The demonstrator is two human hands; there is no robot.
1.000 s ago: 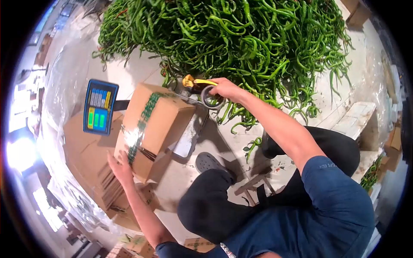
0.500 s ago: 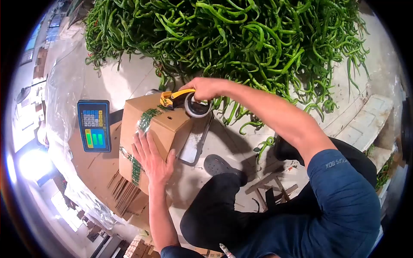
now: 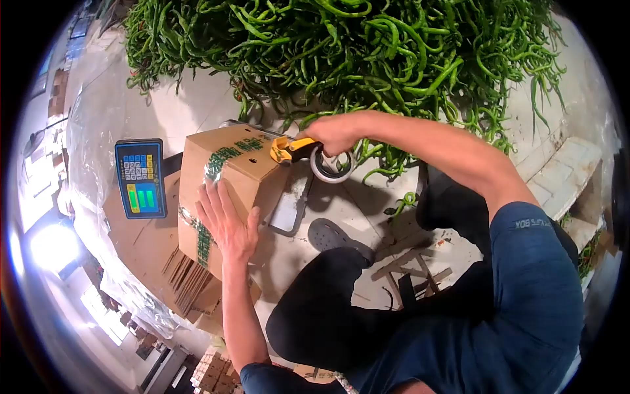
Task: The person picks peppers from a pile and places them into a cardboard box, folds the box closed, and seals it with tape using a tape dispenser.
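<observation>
A cardboard box (image 3: 243, 154) with green-printed tape along its top sits tilted on a metal scale platform (image 3: 289, 207). My left hand (image 3: 228, 223) lies flat on the box, fingers spread over the tape. My right hand (image 3: 331, 134) is wrapped round the handle of a yellow tape dispenser (image 3: 282, 150), which carries a grey tape roll (image 3: 333, 164). The dispenser's head is at the box's right upper edge; whether it touches the cardboard I cannot tell.
A large heap of green peppers (image 3: 367, 59) covers the floor beyond the box. The scale display (image 3: 140, 178) stands left of the box, above flattened cardboard (image 3: 147, 246). A wooden stool (image 3: 420, 276) and a white crate (image 3: 564, 174) are at the right.
The left hand has moved from the box's left edge onto its taped face. The dispenser went over the box top, then right to its edge, with tape now lying along the top.
</observation>
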